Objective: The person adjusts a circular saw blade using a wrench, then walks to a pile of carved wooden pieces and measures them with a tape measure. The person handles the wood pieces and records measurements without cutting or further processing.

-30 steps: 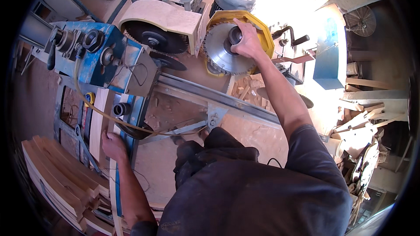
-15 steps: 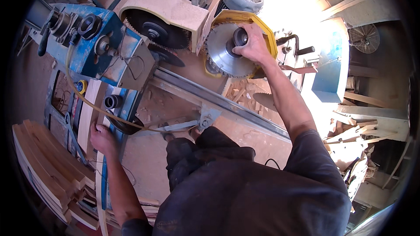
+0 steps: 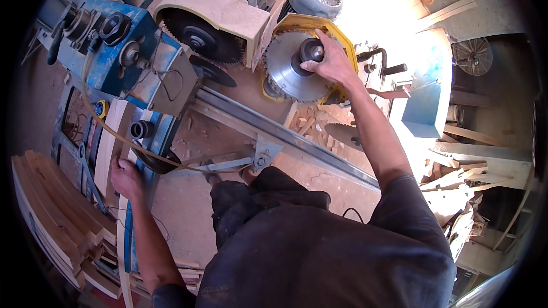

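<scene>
My right hand (image 3: 337,67) has thumb and fingers spread around the dark hub (image 3: 310,50) of the circular saw blade (image 3: 279,60), set at the yellow guard (image 3: 349,45); can't tell if gripping. My left hand (image 3: 127,179), curled beside a pale wooden board (image 3: 109,148); grip unclear.

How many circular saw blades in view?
4: silver blade at the right hand; dark blade inside the cream guard; lower blade just beneath that; fourth blade left of the right forearm. Others may be hidden.
</scene>
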`<state>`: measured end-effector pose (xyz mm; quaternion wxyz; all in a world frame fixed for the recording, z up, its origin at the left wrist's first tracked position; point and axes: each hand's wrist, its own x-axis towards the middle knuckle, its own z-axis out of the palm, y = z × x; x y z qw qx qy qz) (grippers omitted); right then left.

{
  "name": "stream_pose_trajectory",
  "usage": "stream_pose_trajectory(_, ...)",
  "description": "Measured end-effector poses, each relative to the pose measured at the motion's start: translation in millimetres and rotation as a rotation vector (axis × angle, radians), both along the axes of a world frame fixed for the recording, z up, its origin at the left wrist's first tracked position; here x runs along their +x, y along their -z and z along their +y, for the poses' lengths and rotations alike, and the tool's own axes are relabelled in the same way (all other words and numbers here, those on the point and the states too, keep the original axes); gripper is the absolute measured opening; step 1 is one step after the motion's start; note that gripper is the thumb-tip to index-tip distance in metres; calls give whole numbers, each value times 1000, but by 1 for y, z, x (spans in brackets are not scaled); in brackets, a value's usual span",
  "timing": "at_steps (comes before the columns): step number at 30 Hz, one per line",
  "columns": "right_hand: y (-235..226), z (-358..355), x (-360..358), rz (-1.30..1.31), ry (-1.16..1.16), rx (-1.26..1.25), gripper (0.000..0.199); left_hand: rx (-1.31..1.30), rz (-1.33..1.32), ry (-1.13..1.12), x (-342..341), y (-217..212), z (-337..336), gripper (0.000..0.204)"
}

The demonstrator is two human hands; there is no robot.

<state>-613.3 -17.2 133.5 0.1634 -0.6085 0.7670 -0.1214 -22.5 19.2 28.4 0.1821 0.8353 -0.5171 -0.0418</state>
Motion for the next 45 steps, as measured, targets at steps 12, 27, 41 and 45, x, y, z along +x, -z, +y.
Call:
stream_pose_trajectory(12,7,-11,-12,-89,-378,13,115,36,22,-10,10,9,-1,45)
stream_pose_trajectory(27,77,56,12,-579,453,-543,70,47,13,-58,0,-4,5,40)
stream_pose_trajectory(41,1,59,330,-422,-570,-387,68,-75,88,-34,6,-8,3,34)
stream_pose_trajectory(45,3,27,374,-277,-645,-170,82,-114,132,-24,5,-7,1,30)
